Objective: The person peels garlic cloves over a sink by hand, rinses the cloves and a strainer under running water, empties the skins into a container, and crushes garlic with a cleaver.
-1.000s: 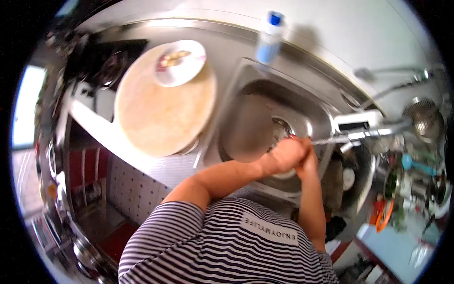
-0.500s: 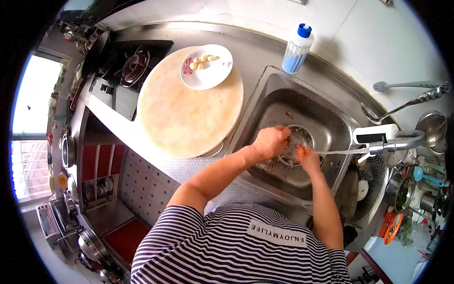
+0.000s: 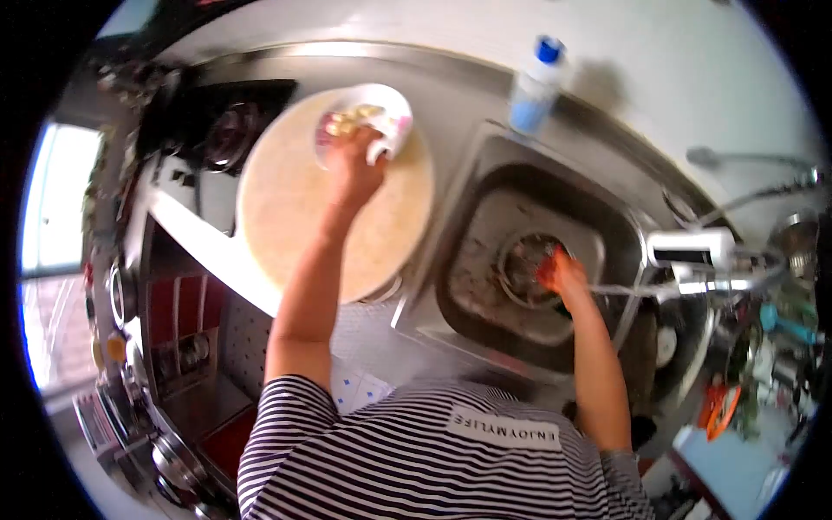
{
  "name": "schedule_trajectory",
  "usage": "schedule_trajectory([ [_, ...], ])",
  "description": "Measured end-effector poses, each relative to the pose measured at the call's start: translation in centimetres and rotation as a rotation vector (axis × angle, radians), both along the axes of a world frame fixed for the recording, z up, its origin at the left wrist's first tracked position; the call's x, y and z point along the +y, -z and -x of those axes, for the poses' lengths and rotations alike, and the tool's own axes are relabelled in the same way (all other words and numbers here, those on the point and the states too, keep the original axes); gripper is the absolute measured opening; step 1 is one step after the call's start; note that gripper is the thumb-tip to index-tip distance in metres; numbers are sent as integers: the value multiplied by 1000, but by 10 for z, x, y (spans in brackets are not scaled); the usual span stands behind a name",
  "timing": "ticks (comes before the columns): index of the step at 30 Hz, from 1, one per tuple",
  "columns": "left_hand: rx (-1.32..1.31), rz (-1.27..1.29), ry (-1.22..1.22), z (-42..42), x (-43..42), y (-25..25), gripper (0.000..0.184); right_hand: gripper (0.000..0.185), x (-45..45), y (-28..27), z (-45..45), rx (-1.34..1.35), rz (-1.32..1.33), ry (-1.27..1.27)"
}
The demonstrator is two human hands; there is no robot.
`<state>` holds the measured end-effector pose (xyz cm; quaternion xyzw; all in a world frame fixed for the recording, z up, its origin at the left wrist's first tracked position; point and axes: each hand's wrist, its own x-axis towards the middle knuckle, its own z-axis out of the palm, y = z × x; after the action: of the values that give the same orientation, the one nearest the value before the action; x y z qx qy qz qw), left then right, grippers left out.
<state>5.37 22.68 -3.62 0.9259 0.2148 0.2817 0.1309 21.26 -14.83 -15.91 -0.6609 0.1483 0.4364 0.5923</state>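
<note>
My left hand (image 3: pixel 357 165) is over the white plate (image 3: pixel 397 102) with pink flowers, its thumb apart from the fingers, which reach the small pale pieces (image 3: pixel 342 124) there. The plate rests on a round, cream-coloured board (image 3: pixel 338 234). Inside the metal sink (image 3: pixel 485 225), my right hand (image 3: pixel 565 272) is closed round something red, too blurred to name. It is at the right rim of a round bowl (image 3: pixel 517 276) on the sink floor. A thin stream of water from the tap (image 3: pixel 728 283) reaches this hand.
A white bottle with a blue cap (image 3: pixel 535 91) stands behind the sink. The stove (image 3: pixel 230 139) lies beyond the board at the left. Utensils hang from the wall at the right, above a dish rack (image 3: pixel 685 347) and an orange-handled tool (image 3: pixel 724 412).
My left hand has left the sink and moved left to the plate. My right hand has stayed at the bowl under the water. The view has shifted slightly.
</note>
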Motion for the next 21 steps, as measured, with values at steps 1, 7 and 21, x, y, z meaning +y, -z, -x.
schedule_trajectory([
  [1,-29,-86,21,-3,-8,-4,26,32,-7,14,-5,-52,18,3],
  [7,-132,163,235,-25,-103,-23,23,21,-39,55,-16,-967,499,-473],
  [21,738,653,368,-36,-233,106,35,33,-10,73,31,-1011,536,-1102],
])
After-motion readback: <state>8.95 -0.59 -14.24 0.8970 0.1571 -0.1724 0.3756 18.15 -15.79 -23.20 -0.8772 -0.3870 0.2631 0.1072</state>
